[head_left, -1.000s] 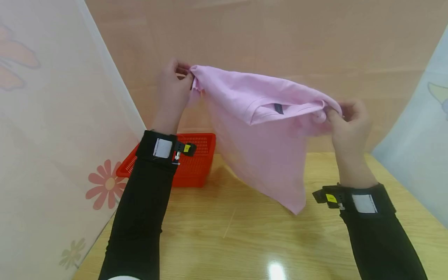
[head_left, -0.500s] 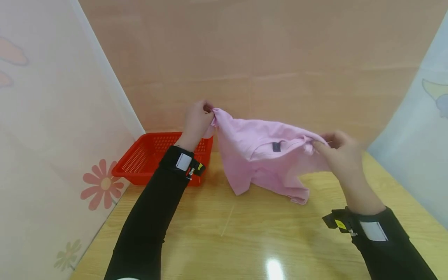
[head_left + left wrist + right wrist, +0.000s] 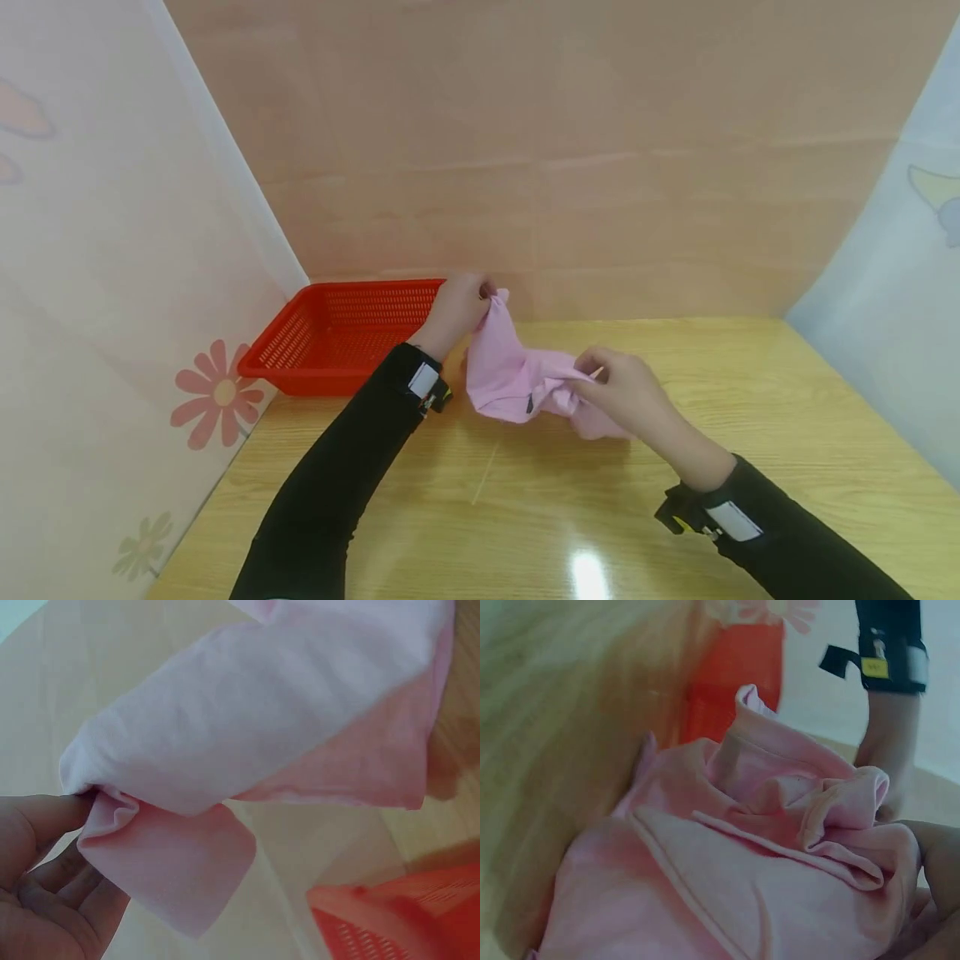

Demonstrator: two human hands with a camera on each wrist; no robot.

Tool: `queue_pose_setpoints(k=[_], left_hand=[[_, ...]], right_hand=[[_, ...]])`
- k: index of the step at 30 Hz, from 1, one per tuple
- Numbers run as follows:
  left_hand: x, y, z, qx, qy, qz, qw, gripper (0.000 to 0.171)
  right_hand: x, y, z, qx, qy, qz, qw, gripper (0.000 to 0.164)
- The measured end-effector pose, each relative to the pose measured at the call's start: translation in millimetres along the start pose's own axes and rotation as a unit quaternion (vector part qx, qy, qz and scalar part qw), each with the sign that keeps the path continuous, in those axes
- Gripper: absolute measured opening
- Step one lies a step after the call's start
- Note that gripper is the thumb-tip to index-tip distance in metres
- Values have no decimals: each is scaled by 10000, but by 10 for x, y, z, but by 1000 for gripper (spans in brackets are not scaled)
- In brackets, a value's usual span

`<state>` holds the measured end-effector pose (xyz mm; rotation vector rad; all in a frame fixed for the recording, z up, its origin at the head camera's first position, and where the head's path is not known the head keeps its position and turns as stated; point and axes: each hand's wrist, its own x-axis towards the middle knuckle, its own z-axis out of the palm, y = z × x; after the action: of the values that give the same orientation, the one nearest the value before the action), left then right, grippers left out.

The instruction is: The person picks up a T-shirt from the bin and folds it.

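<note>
A pink shirt (image 3: 498,375) with a small dark neck label hangs bunched between my two hands, low over the wooden table. My left hand (image 3: 457,310) pinches one corner of it, higher up and beside the basket. In the left wrist view the thumb and fingers grip a folded bit of the shirt (image 3: 225,727), with a flap hanging below. My right hand (image 3: 618,385) pinches the other end, lower and nearer the table. In the right wrist view the shirt (image 3: 705,877) lies in loose folds from the fingers (image 3: 937,847), which are partly cut off by the edge.
A red plastic basket (image 3: 277,379) with slotted walls stands at the back left of the wooden table (image 3: 420,533), partly behind my left forearm. Brown sheeting (image 3: 562,167) closes the back. White panels with printed flowers (image 3: 217,396) stand at the left and right.
Both hands have come down and closer together with the shirt, the left moving rightward and the right leftward. The shirt, earlier spread and hanging, is now bunched near the table.
</note>
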<state>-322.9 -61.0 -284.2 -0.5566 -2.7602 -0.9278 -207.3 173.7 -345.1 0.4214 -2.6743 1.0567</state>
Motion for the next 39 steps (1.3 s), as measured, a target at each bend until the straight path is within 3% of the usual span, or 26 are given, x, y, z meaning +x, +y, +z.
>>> queue_pose_setpoints(k=[6,11,16,21,24,28,31,34,39], left_hand=[[-159,-92,238,391,-590,215,9973,11],[-315,-208,377,822,-1049,418,9902,16],[-470,-318,455,977,-1432,243,9846,20],[-624,-385,498,798,-1725,148,9817,22],[-721,-397,469,745,-1694,267,9824,21],[-822,-370,370,732,-1378,324,9872,21],[-877,-338,289,779,-1005,246,9916,22],[-920,-310,239,801,-690,260,9941,21],[-1010,-240,279,1129,-578,273,9915,31]], right_hand=[[-54,-77,332,-611,-565,-262,9962,8],[-171,-86,537,-1151,-841,-615,9879,13],[-304,-85,635,-1669,-896,-1303,9732,18],[-401,-140,616,-1946,-1336,-1332,9626,26],[-429,-176,570,-1945,-1532,-1406,9586,30],[-321,-181,424,-1600,-1341,-1183,9708,26],[-86,-97,253,-1239,-1143,-753,9828,26],[218,100,94,-1030,-1039,-338,9887,29],[669,554,-41,-748,-1115,175,9908,32]])
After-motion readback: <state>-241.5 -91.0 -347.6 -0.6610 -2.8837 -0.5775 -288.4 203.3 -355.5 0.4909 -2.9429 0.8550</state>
